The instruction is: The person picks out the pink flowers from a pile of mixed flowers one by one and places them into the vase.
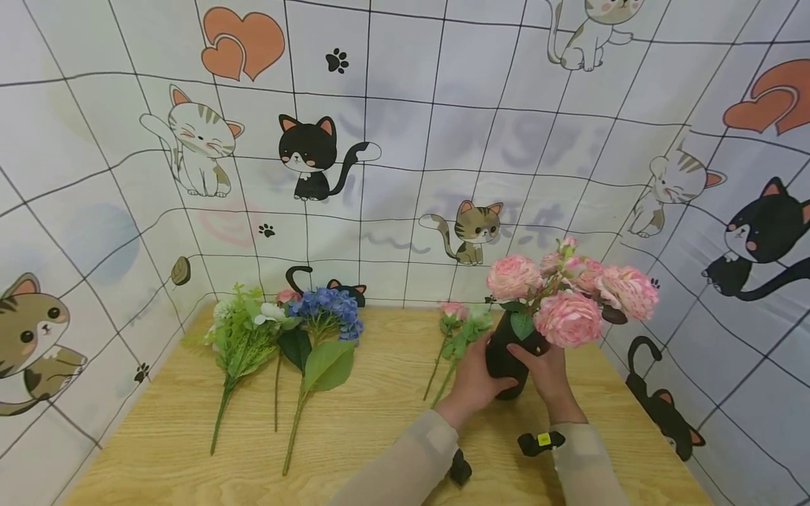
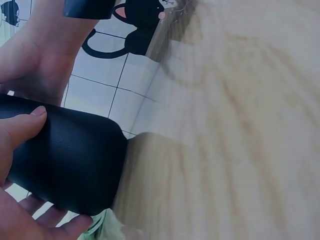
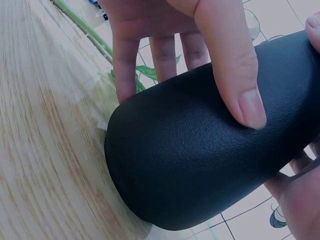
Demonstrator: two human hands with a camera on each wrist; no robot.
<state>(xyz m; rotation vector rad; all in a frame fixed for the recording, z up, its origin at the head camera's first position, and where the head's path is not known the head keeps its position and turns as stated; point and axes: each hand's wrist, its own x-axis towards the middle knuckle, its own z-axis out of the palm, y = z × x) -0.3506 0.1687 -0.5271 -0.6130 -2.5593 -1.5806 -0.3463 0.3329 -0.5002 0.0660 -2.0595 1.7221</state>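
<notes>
Both hands hold a black vase (image 1: 503,358) of pink peonies (image 1: 568,320), one hand on each side. My left hand (image 1: 473,381) grips its left side, with the thumb laid across the front. On the other side my right hand (image 1: 549,374) grips it higher up, near the blooms. In the left wrist view, the dark vase (image 2: 75,155) has its base close over the wooden table, with the left thumb against its wall. The right wrist view shows the vase's (image 3: 190,150) grained surface, fingers of the left hand reaching behind it.
Left of the vase lie a pink rose stem (image 1: 436,355) and a pale green flower stem (image 1: 471,327). Farther left lie a blue hydrangea (image 1: 325,309) and a green-and-white bunch (image 1: 243,344) on the wooden table (image 1: 380,422). Cat-print fabric (image 1: 405,140) surrounds the table's back and sides.
</notes>
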